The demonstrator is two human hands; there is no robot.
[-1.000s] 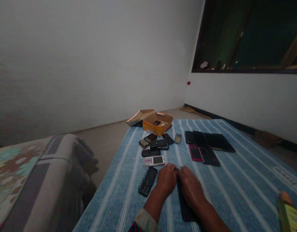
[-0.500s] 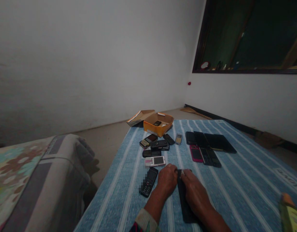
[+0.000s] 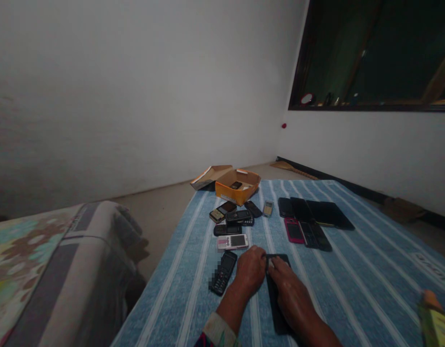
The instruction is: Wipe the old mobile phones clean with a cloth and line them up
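Observation:
A flat black slab-shaped device (image 3: 275, 307), like a large phone or small tablet, lies lengthwise on the striped cloth in front of me. At its upper left corner my left hand (image 3: 251, 267) is closed, fingertips gripping the edge. My right hand (image 3: 290, 291) rests across its face with fingers pressed together. A small pale bit shows by the right fingertips, too little to name. The right palm hides much of the device. Left of my left hand lies a black keypad phone (image 3: 225, 271), with a white and pink phone (image 3: 233, 241) beyond it.
Several more phones (image 3: 238, 215) lie before an orange cardboard box (image 3: 234, 195) with its lid (image 3: 210, 176) beside it. On the right are a pink phone (image 3: 293, 230) and black devices (image 3: 329, 214). A yellow-green object (image 3: 435, 320) sits at the lower right edge.
My right hand has slid slightly down the black device, uncovering its upper right corner. My left hand stays in place at the edge.

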